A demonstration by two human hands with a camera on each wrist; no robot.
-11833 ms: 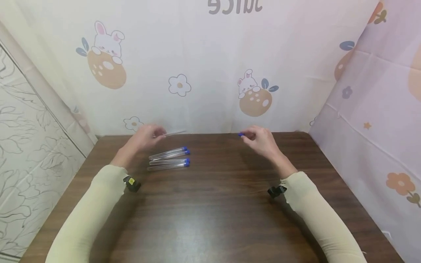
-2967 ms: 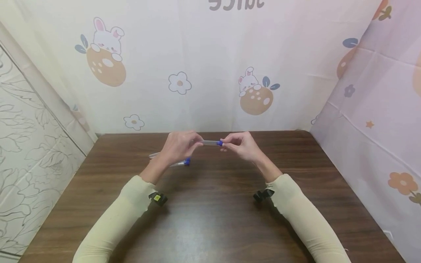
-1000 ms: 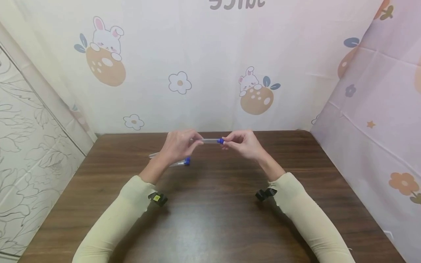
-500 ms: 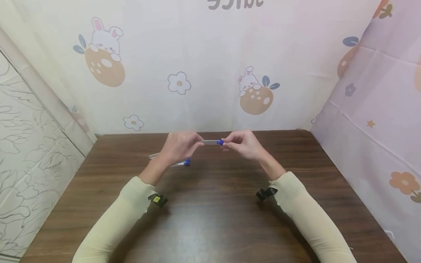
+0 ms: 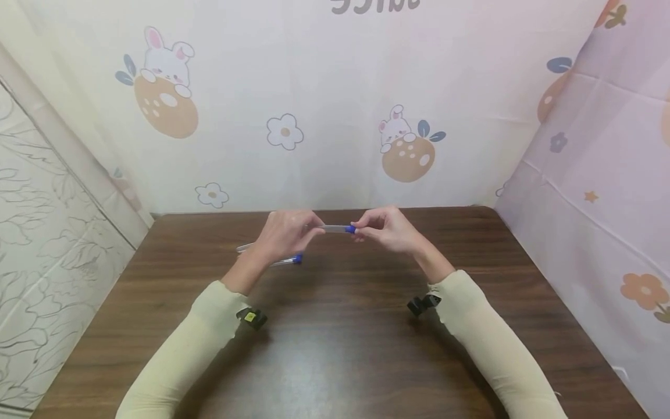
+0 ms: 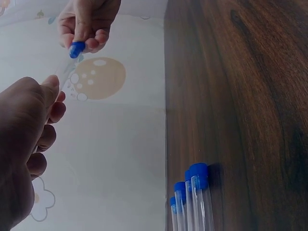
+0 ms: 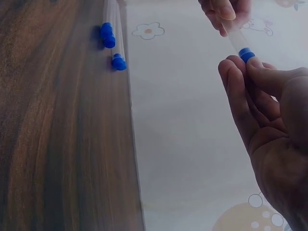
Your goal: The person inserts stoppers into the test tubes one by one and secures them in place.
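Above the back of the table, a clear test tube (image 5: pixel 335 228) is held level between both hands. My left hand (image 5: pixel 288 234) pinches its body between thumb and fingertips. At the other end, my right hand (image 5: pixel 391 230) pinches the blue cap (image 7: pixel 247 55) with thumb and index finger. The cap meets the tube's mouth in the right wrist view; how deep it sits cannot be told. Several more clear tubes with blue caps (image 6: pixel 198 175) lie side by side on the table, partly hidden behind my left hand and wrist in the head view.
The dark wooden table (image 5: pixel 335 326) ends at the back against a pale printed curtain (image 5: pixel 335 87). More curtain hangs at the right, and a floral panel (image 5: pixel 47 233) stands at the left. A small black camera sits on each wrist.
Long before, the hands were apart, the left holding the tube and the right the blue cap; they have since come together. Over the last second, tube and hands only shift slightly.
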